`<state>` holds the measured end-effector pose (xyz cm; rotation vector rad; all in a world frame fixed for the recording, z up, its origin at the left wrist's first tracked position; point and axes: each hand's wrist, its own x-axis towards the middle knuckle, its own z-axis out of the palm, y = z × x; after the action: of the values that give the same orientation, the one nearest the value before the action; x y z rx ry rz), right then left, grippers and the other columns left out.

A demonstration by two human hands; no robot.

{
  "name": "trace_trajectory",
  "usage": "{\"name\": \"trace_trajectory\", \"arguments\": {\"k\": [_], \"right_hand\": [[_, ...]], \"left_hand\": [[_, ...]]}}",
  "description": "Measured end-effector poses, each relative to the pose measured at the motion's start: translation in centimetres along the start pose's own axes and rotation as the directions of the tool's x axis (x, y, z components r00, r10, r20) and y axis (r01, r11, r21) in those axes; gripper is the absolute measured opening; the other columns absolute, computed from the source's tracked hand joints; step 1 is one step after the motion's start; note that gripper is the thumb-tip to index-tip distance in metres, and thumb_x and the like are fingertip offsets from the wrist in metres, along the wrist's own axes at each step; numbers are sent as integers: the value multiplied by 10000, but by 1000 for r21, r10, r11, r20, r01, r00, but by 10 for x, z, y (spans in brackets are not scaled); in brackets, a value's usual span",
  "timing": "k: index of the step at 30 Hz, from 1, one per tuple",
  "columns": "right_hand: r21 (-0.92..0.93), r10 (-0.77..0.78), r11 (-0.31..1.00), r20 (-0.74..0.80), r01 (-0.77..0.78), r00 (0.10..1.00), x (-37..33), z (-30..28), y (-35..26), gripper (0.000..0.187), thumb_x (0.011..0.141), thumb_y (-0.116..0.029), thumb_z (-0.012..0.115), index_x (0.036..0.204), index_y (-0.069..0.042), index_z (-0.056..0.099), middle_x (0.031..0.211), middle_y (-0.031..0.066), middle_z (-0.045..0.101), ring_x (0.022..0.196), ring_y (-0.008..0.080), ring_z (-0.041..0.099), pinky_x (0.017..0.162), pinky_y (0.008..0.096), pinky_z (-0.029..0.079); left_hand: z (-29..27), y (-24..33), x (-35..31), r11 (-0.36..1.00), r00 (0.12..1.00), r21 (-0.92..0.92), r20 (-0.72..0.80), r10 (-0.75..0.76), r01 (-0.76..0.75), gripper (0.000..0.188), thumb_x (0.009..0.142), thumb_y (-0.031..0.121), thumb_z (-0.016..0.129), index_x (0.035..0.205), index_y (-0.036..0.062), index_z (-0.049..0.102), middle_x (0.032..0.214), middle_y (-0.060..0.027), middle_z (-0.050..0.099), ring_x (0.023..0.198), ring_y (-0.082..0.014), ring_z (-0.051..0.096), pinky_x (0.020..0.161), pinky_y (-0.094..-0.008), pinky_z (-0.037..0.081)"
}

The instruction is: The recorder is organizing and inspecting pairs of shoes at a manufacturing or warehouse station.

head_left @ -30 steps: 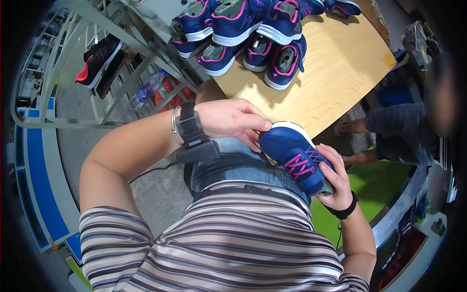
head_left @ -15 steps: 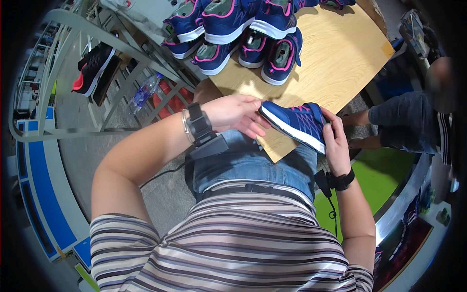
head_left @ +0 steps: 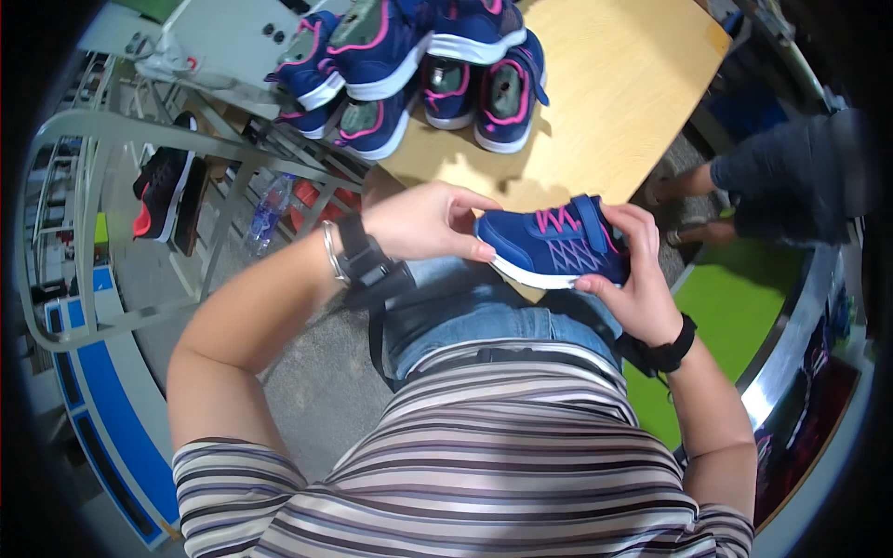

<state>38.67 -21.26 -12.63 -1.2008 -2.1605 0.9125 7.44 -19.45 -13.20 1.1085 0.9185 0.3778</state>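
A navy sneaker with a white sole, pink laces and a strap is held in front of me above the table's near corner, its toe to the left. My right hand grips it around the heel, thumb on the side near the sole. At the toe, my left hand holds the other end, thumb against the front of the white sole and fingers behind it. The shoe's upper side and lacing face me; its underside is hidden.
Several matching sneakers are piled on the wooden table at its far left. A metal rack at left carries a black and red shoe. Beside it is a plastic bottle. Another person's legs are at right, near a green surface.
The sneaker has turned, so more of its upper side shows and it lies more level. My left fingers have closed on its toe, and my right thumb has shifted toward the sole.
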Motion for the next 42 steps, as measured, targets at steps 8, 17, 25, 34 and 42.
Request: {"name": "trace_trajectory", "arguments": {"k": [8, 17, 25, 34, 42], "right_hand": [[21, 77, 997, -112, -75, 991, -10, 12, -9, 825, 647, -145, 864, 1364, -72, 462, 1297, 173, 446, 1197, 370, 425, 1062, 439, 355], [116, 113, 988, -72, -105, 991, -3, 6, 3, 780, 688, -134, 842, 1375, -78, 477, 1260, 167, 472, 1176, 370, 444, 1056, 424, 363], [263, 98, 961, -42, -84, 994, -7, -5, 18, 839, 758, -238, 843, 1452, -93, 395, 1319, 188, 404, 1286, 377, 396, 1108, 420, 348], [589, 266, 764, 86, -265, 960, -11, -20, -1, 648, 887, -135, 753, 1417, 45, 426, 1300, 104, 564, 1194, 132, 518, 986, 289, 461], [808, 262, 534, 123, -250, 957, -3, -7, -6, 555, 944, -89, 675, 1447, 0, 459, 1332, 56, 564, 1134, 72, 520, 949, 246, 451]], "left_hand": [[66, 30, 9, 642, 952, 766, -167, 256, -39, 835, 725, 374, 861, 1357, -32, 495, 1252, -227, 560, 1168, -381, 554, 1001, -402, 448], [71, 44, 36, 462, 960, 887, -151, 238, 24, 831, 685, 473, 834, 1275, -45, 562, 1168, -253, 632, 1106, -400, 599, 958, -444, 461], [68, 40, 33, 634, 945, 773, -208, 251, 2, 767, 682, 426, 847, 1239, -14, 557, 1136, -233, 639, 1082, -387, 596, 959, -439, 451], [75, 20, 31, 940, 932, 319, -289, 218, -121, 881, 694, 294, 901, 1355, -45, 427, 1225, -181, 617, 1182, -230, 588, 1029, -352, 447], [78, 3, 18, 946, 887, 166, -334, 319, -278, 1021, 724, 181, 894, 1478, -10, 233, 1394, -148, 465, 1271, -209, 497, 1078, -362, 412]]}}
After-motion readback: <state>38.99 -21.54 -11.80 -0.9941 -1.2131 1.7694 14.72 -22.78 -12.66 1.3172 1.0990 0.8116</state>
